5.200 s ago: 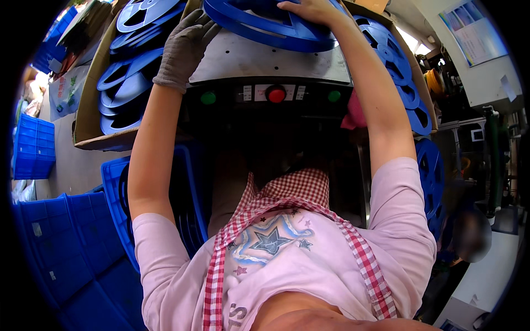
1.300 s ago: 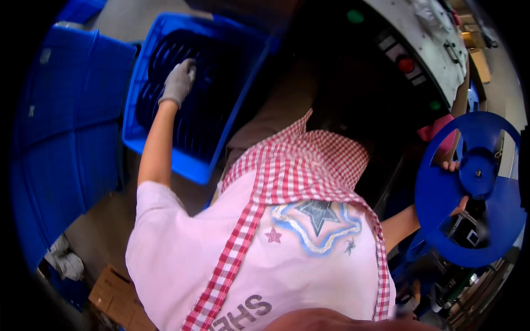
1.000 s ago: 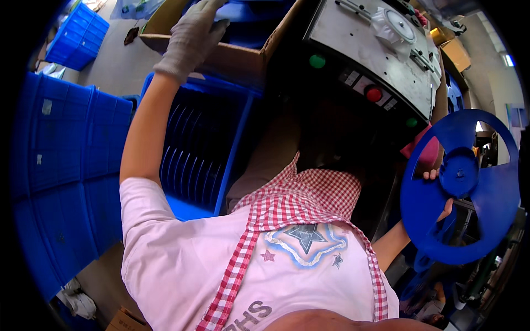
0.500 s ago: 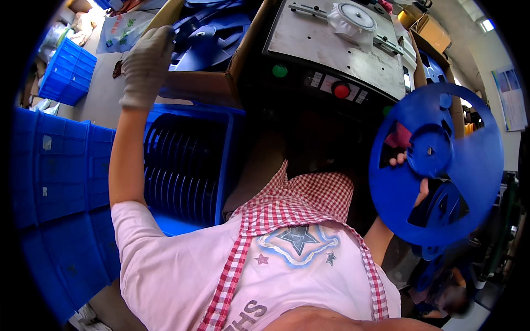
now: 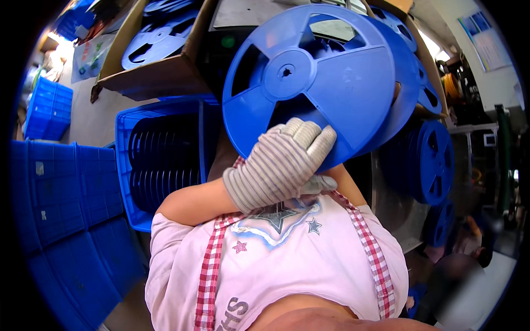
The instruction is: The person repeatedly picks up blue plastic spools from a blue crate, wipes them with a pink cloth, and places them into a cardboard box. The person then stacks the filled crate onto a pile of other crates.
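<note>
A large blue plastic reel [image 5: 348, 83] with cut-out windows and a round hub is held up in front of my chest. A second blue disc edge shows behind its front face. My left hand [image 5: 281, 157], in a grey striped glove, is closed at the reel's lower rim, its fingers over the front face and its thumb below. Behind the reel, my right hand [image 5: 396, 92] is almost wholly hidden; only a bit of finger shows between the two discs. The right forearm [image 5: 350, 185] rises to it from below.
A cardboard box [image 5: 154, 80] of blue reels stands at the far left. Below it, a blue crate [image 5: 122, 165] holds a row of dark discs. Stacked blue crates [image 5: 61, 204] line the left. More blue reels [image 5: 436, 163] stand at right. Behind the reel is a metal-topped machine [image 5: 237, 14].
My left hand has come from the cardboard box to the reel's lower rim. The reel has moved from the right to the middle, and my view has shifted.
</note>
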A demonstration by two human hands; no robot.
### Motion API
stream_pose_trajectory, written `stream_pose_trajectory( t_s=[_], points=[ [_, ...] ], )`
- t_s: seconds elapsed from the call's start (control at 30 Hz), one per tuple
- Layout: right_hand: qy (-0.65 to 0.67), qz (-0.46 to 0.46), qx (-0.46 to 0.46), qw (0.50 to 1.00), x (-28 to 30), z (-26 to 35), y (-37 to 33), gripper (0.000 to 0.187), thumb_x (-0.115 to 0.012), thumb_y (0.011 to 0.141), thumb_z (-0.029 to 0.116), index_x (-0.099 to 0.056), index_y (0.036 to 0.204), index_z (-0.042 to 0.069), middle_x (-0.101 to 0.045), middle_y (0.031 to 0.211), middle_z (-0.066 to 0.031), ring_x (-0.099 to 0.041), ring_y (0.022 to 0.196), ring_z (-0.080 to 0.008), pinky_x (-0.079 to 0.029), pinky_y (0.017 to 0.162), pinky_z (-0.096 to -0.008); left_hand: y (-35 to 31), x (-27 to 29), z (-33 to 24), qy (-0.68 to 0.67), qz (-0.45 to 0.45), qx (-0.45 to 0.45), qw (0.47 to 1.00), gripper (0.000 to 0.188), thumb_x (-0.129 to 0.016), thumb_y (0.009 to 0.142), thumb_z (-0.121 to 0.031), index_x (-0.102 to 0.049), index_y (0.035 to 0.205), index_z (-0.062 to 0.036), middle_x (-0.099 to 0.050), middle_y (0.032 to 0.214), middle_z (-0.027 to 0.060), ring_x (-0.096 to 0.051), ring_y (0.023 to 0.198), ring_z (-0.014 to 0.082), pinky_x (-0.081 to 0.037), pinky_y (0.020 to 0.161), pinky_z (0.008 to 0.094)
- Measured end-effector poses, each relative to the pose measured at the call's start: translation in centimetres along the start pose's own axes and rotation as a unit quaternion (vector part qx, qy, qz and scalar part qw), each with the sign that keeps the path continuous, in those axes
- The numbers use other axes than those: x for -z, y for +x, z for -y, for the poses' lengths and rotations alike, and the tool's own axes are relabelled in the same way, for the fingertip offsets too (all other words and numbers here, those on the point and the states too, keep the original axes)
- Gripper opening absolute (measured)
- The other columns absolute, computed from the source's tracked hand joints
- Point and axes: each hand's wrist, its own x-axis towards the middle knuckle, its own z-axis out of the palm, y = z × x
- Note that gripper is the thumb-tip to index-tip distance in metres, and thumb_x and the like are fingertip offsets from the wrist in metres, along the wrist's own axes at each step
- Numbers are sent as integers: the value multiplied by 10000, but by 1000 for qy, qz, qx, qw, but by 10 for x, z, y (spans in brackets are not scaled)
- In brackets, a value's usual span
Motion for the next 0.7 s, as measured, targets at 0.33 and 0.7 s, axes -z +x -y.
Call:
stream_pose_trajectory(
  t_s=[0.33,0.7],
  points=[
    [-153,-40,56,986,13,2,2,592,-483,950,429,-390,1364,16,-556,1244,-155,-571,1114,-256,-476,959,-400,-11,-37,86,-181,-65,273,942,791,-669,816,-272,-247,1468,-121,-474,1249,253,-528,1157,357,-450,991,463],
    [-565,-22,121,816,-3,-12,21,627,-547,883,330,-379,1443,104,-523,895,-36,-555,840,-111,-495,761,-266,-35,-66,106,-424,-302,186,833,443,-579,937,-196,-416,1335,-86,-621,945,45,-627,855,163,-532,820,302]
  ],
)
